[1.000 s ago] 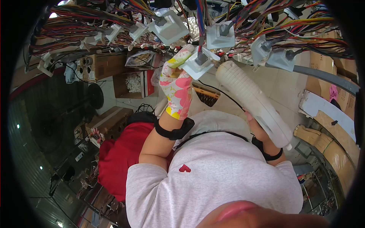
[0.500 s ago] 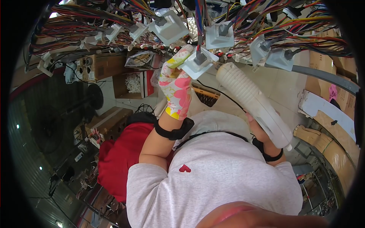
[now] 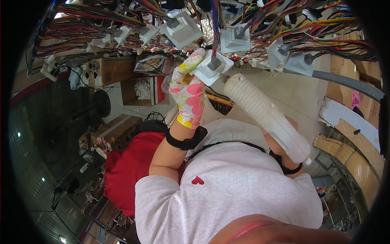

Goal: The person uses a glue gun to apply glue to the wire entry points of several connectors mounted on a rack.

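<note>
My left hand (image 3: 189, 81), in a white glove with pink and yellow flowers, pinches the edge of a white square plastic piece (image 3: 209, 75). A grey sleeve (image 3: 214, 63) with a bundle of colored wires rises from the piece's middle. My bare right hand (image 3: 273, 140) is closed around a white glue gun (image 3: 266, 116) with a ribbed barrel, which hides most of the fingers. The gun's metal nozzle (image 3: 224, 78) points up and left, close to the piece's lower right edge; whether they touch I cannot tell.
More white square pieces (image 3: 181, 31) hang on wire bundles (image 3: 93, 30) along the top. At left stand cardboard boxes (image 3: 107, 73) and a dark fan (image 3: 101, 103). More cartons (image 3: 345, 87) and a grey curved rail (image 3: 345, 83) are at right. A red cloth (image 3: 130, 171) lies beside me.
The glue gun has shifted slightly left, bringing its nozzle lower beside the white piece, and its body has rolled a little. My left hand stays almost in place.
</note>
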